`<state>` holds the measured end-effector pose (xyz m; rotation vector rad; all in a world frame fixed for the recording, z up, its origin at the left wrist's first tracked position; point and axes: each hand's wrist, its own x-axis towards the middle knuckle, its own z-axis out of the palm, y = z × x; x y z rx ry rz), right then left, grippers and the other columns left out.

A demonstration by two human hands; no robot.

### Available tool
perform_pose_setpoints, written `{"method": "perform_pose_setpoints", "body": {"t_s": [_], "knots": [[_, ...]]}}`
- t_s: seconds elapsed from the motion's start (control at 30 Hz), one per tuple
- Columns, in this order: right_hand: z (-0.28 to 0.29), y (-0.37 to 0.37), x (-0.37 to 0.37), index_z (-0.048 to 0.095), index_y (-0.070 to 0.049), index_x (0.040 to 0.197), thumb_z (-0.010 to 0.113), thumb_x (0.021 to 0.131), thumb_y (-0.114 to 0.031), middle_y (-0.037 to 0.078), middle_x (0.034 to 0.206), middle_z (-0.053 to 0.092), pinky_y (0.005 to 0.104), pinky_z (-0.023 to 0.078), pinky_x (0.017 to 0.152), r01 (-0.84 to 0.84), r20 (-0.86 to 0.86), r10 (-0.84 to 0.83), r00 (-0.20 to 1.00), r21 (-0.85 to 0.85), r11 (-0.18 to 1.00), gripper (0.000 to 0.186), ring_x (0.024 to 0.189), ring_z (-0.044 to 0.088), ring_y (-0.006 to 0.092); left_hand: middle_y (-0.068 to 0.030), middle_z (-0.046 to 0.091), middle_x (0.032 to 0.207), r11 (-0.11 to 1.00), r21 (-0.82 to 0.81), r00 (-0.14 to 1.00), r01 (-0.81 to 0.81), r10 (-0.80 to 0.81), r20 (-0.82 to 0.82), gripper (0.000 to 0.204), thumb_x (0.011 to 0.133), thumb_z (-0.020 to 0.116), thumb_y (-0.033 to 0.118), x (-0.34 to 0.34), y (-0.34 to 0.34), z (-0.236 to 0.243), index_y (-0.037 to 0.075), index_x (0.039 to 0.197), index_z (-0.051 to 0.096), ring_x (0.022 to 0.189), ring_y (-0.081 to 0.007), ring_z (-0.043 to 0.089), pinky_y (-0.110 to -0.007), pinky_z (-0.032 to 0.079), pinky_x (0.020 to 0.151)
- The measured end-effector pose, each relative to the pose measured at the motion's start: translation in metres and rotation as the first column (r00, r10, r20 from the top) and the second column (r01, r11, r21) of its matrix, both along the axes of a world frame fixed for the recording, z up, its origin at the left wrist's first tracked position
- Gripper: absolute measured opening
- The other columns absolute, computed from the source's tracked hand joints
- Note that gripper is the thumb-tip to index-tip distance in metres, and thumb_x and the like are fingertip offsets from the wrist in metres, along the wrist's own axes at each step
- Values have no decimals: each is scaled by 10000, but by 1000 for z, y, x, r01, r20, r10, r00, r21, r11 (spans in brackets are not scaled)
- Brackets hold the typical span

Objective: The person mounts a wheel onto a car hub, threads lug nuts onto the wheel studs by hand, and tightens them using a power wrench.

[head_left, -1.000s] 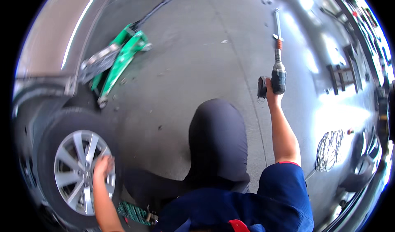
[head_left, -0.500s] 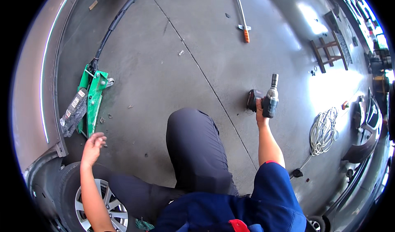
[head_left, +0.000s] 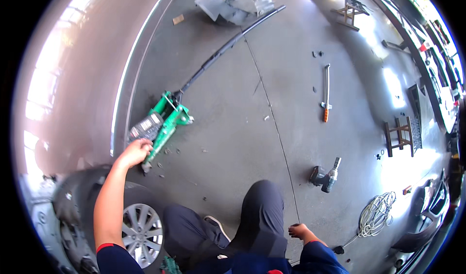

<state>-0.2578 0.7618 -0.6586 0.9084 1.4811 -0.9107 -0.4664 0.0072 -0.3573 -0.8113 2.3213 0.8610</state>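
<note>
My left hand (head_left: 136,153) reaches out above the tyre, over the lower end of a plastic-wrapped package (head_left: 147,125). Its fingers are loosely bent and seem to hold nothing; whether they touch the package is unclear. That package leans on a green floor jack (head_left: 167,130) with a long black handle (head_left: 213,59). My right hand (head_left: 298,231) is beside my right knee, its fingers curled in, with nothing visible in them. Out of reach of its fingers, a cordless impact wrench (head_left: 328,179) with a socket lies on the floor.
A car body (head_left: 90,79) and wheel (head_left: 141,232) border my left. Ahead lie a torque wrench (head_left: 326,92) with an orange grip and a grey plastic liner (head_left: 233,7). Coiled cable (head_left: 376,214), a wooden stool (head_left: 399,134) and a loose bumper (head_left: 427,225) are at right.
The impact wrench has left my right hand and lies on the floor; that hand has drawn back toward my knee. My left hand is nearer the wrapped package. The whole view has shifted left.
</note>
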Motion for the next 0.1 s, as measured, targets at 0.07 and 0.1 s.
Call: {"method": "perform_pose_setpoints", "body": {"t_s": [0.07, 0.1], "knots": [[-12, -5, 10, 646, 25, 1141, 613, 947, -140, 144, 968, 725, 436, 603, 687, 3, 79, 3, 997, -79, 997, 257, 785, 721, 304, -152, 705, 1206, 966, -119, 973, 228, -222, 65, 357, 996, 562, 173, -33, 7, 65, 54, 1328, 613, 1106, -252, 662, -394, 484, 1010], [-14, -22, -6, 656, 20, 1184, 696, 919, -168, 146, 971, 726, 451, 616, 744, -102, 35, 103, 994, -40, 994, 328, 829, 727, 312, -159, 701, 1243, 934, -201, 954, 296, -279, 109, 388, 975, 608, 209, -44, 19, 104, 110, 1350, 622, 1194, -296, 644, -421, 449, 1076]]}}
